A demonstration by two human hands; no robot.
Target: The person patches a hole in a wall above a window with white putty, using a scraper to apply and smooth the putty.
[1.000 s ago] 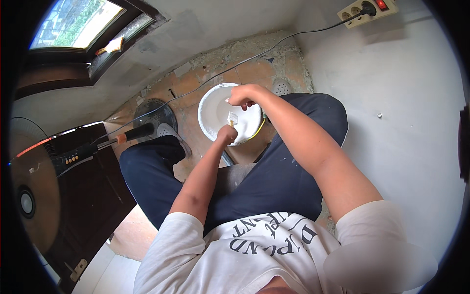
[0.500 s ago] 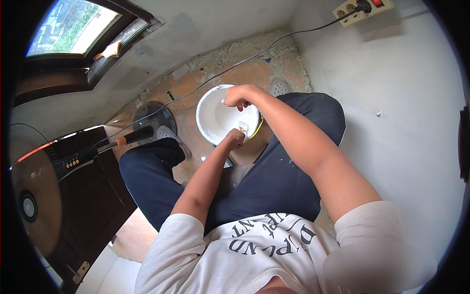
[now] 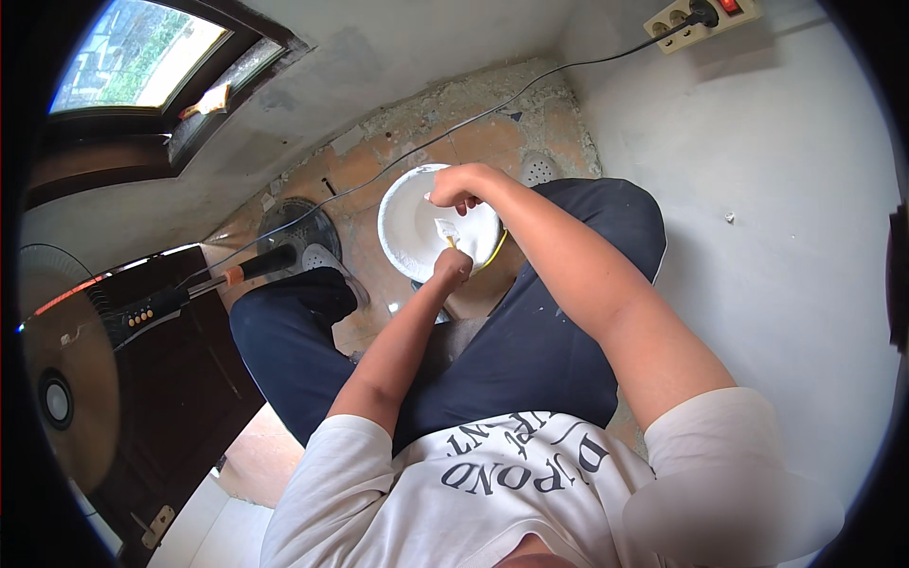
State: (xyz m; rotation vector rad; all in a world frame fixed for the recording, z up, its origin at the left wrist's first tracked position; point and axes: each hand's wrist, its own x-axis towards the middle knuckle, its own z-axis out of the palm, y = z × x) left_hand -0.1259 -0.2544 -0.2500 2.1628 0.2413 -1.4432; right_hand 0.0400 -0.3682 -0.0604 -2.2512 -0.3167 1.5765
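Observation:
In my left hand (image 3: 453,267) is a small brush (image 3: 446,230) with a yellow handle and white-coated bristles, held down inside the white bucket (image 3: 400,241). The bucket stands on the floor between my legs, with white coating on its inside and rim and a yellow line along its right side. My right hand (image 3: 459,186) is curled over the bucket's far right part; a small white bit shows by the thumb, but I cannot make out what it is.
A fan (image 3: 66,398) stands at my left, its round base (image 3: 312,218) by my foot. A black cord (image 3: 530,83) runs across to a power strip (image 3: 677,28) on the wall. A dark-framed window (image 3: 147,57) with an object on its ledge is upper left. Walls (image 3: 757,189) enclose the floor.
The brush in my left hand swung rightward, then back left toward the bucket's middle. My right hand has shifted slightly left, staying curled over the bucket.

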